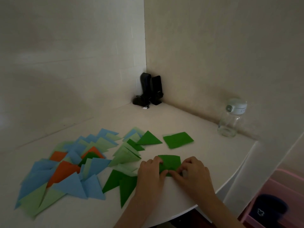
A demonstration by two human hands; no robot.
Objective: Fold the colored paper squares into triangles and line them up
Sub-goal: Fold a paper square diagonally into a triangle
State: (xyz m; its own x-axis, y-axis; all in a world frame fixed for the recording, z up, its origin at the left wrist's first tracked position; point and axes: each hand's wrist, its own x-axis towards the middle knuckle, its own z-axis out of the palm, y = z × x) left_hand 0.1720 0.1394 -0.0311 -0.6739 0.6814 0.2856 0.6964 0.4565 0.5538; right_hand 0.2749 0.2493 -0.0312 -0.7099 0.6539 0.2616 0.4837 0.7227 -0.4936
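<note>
A dark green paper square (171, 162) lies on the white table (205, 162) between my hands. My left hand (150, 173) pinches its left side with curled fingers, and my right hand (192, 171) pinches its near right edge. An unfolded dark green square (178, 139) lies flat further back. Folded triangles spread to the left: dark green ones (120, 185) right beside my left hand, light green ones (126, 155), blue ones (72, 186) and orange ones (64, 171). One more dark green triangle (148, 139) lies behind.
A clear glass jar with a pale lid (230, 120) stands at the back right. Two black speakers (151, 91) stand in the wall corner. The table's rounded edge runs close on the right, with a pink bin (271, 203) below it.
</note>
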